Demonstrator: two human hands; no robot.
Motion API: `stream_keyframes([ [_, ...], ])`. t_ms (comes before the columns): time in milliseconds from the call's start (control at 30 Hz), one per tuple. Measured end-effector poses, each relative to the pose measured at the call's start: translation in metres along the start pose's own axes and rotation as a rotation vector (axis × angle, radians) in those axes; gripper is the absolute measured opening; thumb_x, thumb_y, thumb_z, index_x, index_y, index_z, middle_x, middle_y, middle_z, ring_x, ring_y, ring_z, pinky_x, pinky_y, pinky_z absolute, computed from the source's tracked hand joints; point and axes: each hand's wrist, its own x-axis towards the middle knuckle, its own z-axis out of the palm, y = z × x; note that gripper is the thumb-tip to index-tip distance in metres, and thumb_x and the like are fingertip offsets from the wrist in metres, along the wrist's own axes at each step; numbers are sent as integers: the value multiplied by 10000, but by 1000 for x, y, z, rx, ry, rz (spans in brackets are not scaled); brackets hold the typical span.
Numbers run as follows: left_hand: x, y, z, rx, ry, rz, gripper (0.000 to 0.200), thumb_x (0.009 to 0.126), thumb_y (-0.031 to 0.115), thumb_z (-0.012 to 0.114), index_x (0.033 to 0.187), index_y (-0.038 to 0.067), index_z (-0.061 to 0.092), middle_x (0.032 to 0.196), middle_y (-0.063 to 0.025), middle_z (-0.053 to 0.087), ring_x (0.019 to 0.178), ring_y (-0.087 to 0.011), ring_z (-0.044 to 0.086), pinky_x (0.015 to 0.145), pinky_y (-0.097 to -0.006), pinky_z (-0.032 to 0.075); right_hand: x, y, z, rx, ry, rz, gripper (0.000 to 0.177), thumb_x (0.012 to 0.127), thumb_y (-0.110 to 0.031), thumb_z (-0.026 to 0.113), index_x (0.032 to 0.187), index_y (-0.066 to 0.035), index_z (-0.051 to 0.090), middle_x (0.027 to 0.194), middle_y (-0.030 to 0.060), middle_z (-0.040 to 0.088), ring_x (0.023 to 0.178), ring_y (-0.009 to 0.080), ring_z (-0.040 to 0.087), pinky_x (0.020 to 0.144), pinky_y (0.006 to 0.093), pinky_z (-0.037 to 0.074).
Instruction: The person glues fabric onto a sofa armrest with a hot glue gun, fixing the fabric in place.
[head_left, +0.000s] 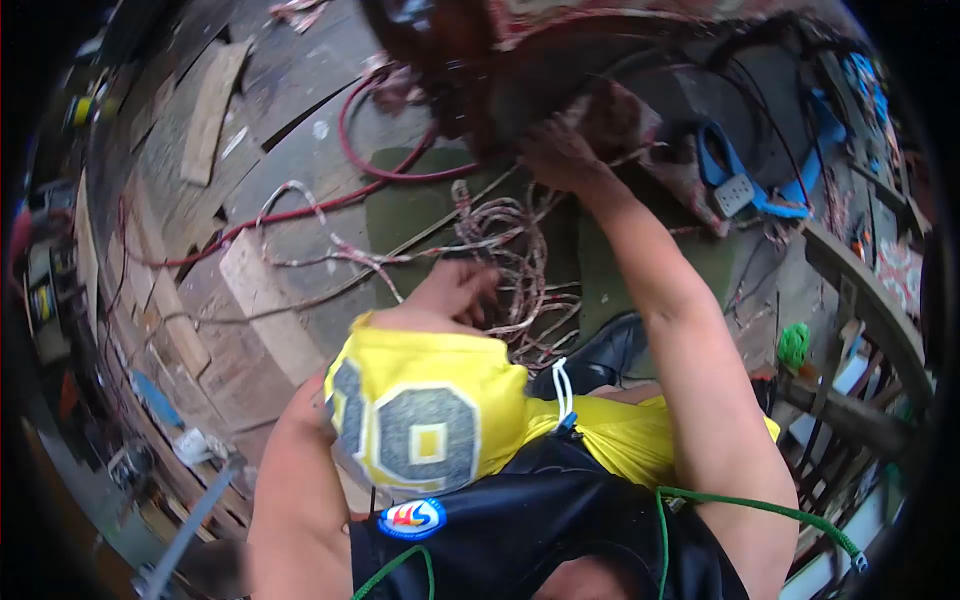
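Note:
My left hand (pixel 455 290) reaches past the raised knee in yellow shorts (pixel 430 400), over a heap of rope (pixel 515 240) with white and reddish strands. Its fingers look bent and apart, slightly blurred, close beside the coils. Stretched farther forward, my right hand (pixel 562 155) is at the underside of a dark reddish-brown object (pixel 480 90). The fingers there lie in shadow, so I cannot tell what they hold. Just right of them sits a rusty brown piece (pixel 612 115). A loop of the rope runs off to the left.
A red hose (pixel 350 130) curls across the worn floor at left. Loose planks (pixel 215 115) lie there too. At right are a blue strap (pixel 725 160), a white power outlet (pixel 733 195), green twine (pixel 793 345) and a curved wooden piece (pixel 850 265). Dark green mats (pixel 405 205) lie under the rope.

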Motion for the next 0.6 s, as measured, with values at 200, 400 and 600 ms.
stream_keyframes([
  [200, 58, -100, -41, 770, 1095, 364, 472, 778, 67, 699, 1242, 118, 632, 1245, -121, 594, 1157, -347, 562, 985, -466, 467, -7, -10, -24, 168, -80, 68, 318, 883, -320, 723, 1059, -56, 707, 1150, 173, 686, 1184, 369, 593, 1078, 503, 415],
  [400, 32, -145, -58, 718, 1492, 365, 488, 819, 160, 707, 1285, 76, 588, 1353, -176, 550, 1334, -368, 475, 1100, -506, 380, -9, -18, -64, 402, -259, 271, 328, 871, -282, 740, 1060, -22, 678, 1143, 156, 691, 1132, 404, 616, 987, 518, 468],
  [600, -7, -222, -101, 1056, 1199, 88, 336, 921, 178, 635, 1216, 30, 574, 1305, -168, 580, 1349, -342, 484, 1220, -578, 253, -23, -30, -30, 121, 263, 39, 250, 879, -173, 685, 1095, -49, 682, 1130, 169, 679, 1075, 383, 636, 925, 509, 501],
])
